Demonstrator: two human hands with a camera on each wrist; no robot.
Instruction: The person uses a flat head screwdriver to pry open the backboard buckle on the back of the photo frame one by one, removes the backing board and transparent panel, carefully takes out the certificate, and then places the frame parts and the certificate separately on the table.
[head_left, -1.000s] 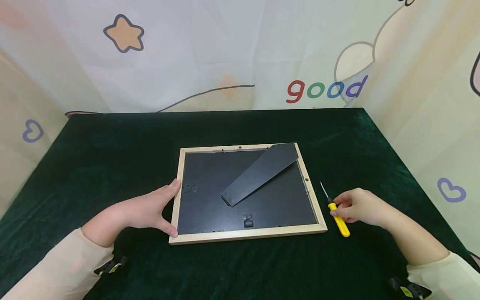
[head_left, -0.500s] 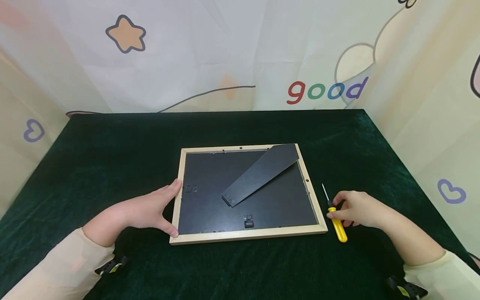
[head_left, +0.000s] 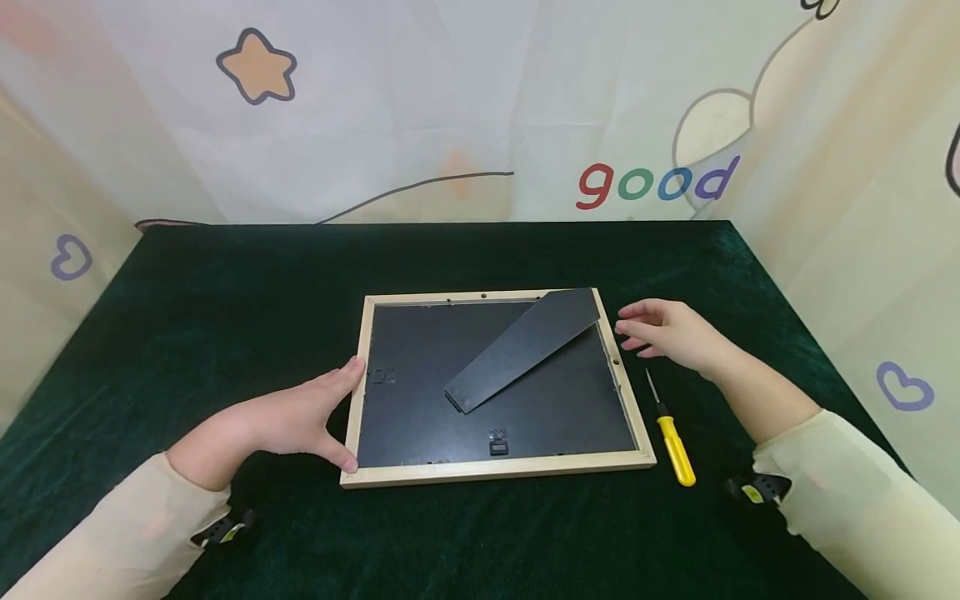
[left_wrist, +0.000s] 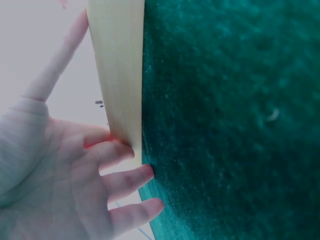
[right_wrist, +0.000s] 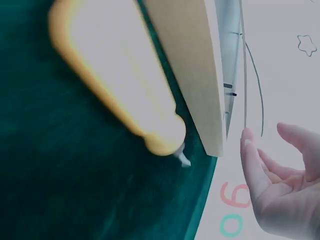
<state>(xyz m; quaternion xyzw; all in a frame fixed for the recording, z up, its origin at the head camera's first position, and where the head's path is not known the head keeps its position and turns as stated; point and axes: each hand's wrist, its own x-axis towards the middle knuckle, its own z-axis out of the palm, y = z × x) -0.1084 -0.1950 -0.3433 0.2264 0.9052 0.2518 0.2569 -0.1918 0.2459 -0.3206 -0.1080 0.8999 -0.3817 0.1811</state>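
Note:
A picture frame (head_left: 498,471) in pale wood lies back side up, with a black backing board (head_left: 412,350) and a black stand leg (head_left: 521,346) slanting across it to the top right corner. Against its left side rests my left hand (head_left: 300,417), thumb and fingers spread apart; the left wrist view has the thumb and a forefinger meeting the wooden edge (left_wrist: 120,65). My right hand (head_left: 667,333) hovers beside the upper right corner, fingers loosely bent and holding nothing. Below it, a yellow-handled screwdriver (head_left: 677,450) lies along the right side, its tip pointing away from me.
Dark green velvet cloth (head_left: 247,283) covers the table. Behind it hangs a pale printed curtain (head_left: 420,108) with a star, hearts and coloured letters. Small metal tabs line the inner rim of the frame, and a hanger (head_left: 498,447) sits near its lower edge.
The right hand has let go of the screwdriver, leaving it on the cloth slightly nearer the frame, and has moved up and left to the frame's upper right corner. The left hand stays put.

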